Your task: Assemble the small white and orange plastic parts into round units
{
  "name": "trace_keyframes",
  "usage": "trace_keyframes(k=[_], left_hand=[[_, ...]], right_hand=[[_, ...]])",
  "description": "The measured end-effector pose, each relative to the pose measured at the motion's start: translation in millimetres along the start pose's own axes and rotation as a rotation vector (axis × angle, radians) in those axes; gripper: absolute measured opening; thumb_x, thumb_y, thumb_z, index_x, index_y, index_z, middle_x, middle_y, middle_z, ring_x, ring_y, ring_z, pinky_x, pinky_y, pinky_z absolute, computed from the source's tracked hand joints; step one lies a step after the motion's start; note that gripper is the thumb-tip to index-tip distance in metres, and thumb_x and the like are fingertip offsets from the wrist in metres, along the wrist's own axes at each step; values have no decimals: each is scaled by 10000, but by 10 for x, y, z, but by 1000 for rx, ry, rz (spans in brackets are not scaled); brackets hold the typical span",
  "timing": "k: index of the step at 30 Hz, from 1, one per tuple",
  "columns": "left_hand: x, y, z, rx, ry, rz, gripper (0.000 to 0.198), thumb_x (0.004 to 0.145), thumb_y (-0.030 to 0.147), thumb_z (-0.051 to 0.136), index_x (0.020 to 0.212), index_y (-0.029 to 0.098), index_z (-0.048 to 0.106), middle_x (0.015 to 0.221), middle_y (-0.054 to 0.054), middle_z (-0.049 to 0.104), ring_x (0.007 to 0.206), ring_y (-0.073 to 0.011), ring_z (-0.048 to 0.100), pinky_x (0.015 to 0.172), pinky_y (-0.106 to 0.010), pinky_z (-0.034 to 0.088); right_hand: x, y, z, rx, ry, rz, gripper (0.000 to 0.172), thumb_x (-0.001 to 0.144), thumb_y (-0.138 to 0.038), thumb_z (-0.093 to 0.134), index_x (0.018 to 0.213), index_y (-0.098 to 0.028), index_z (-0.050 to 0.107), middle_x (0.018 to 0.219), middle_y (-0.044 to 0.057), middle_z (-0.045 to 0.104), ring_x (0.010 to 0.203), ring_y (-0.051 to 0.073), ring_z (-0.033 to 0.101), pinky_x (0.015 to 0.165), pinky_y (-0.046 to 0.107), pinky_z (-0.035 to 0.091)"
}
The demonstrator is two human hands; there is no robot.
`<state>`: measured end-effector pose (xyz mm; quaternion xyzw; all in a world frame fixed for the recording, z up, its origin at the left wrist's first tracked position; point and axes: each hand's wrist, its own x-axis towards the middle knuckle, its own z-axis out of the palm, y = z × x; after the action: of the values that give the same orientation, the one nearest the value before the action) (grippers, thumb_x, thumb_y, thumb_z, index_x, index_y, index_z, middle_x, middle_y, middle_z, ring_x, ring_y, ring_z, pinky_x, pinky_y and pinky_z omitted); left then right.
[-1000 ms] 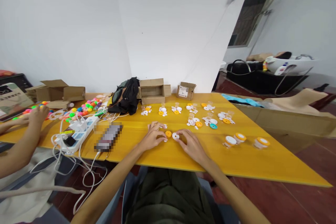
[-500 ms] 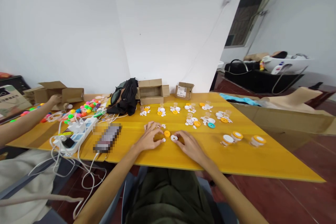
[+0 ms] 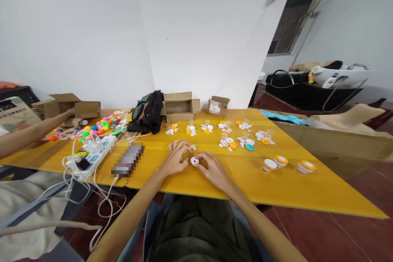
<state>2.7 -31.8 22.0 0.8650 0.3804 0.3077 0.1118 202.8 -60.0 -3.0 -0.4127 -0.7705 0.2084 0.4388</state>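
Note:
Between thumb and fingertips, my right hand [image 3: 211, 168] pinches a white disc [image 3: 194, 161] with a dark centre hole, low over the yellow table [image 3: 245, 188]. My left hand [image 3: 176, 159] is just left of the disc, fingers curved and thumb apart from them, with nothing visible in its grasp. Small white pieces [image 3: 193, 147] lie by its fingertips, and a few more are partly hidden beneath it. No orange ring shows between my hands; whether it is under the disc I cannot tell.
Small clusters with white pieces, clear cups and orange rings [image 3: 233, 145] lie farther back. Lidded jars [image 3: 306, 166] stand at right. Left are a phone [image 3: 128, 159], a power strip [image 3: 98, 155] with cables, colourful balls and another person's arm [image 3: 39, 129]. Open boxes [image 3: 178, 116] and a black bag [image 3: 149, 112] stand behind.
My right hand has brought the white disc left, to where the orange ring was, and the ring no longer shows. My left thumb has left the small white piece. The other person's hand reaches farther into a box.

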Motion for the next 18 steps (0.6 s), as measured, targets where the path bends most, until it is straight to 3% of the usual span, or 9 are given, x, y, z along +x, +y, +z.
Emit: trace_keyframes(k=[11, 18], left_hand=[[9, 47, -13, 39, -59, -20, 279, 803, 191, 553, 1063, 264, 626, 1231, -72, 596, 1182, -303, 424, 1022, -486, 318], [6, 40, 2, 67, -58, -4, 233, 812, 207, 563, 1026, 261, 636, 1257, -71, 594, 1205, -304, 423, 1035, -492, 311]], right_hand=[[16, -8, 6, -101, -59, -30, 122, 875, -142, 592, 899, -255, 631, 977, 33, 726, 952, 220, 674, 876, 358, 522], [3, -3, -3, -160, -65, -78, 112, 876, -169, 611, 917, -261, 659, 1045, 52, 728, 1007, 236, 672, 920, 388, 518]])
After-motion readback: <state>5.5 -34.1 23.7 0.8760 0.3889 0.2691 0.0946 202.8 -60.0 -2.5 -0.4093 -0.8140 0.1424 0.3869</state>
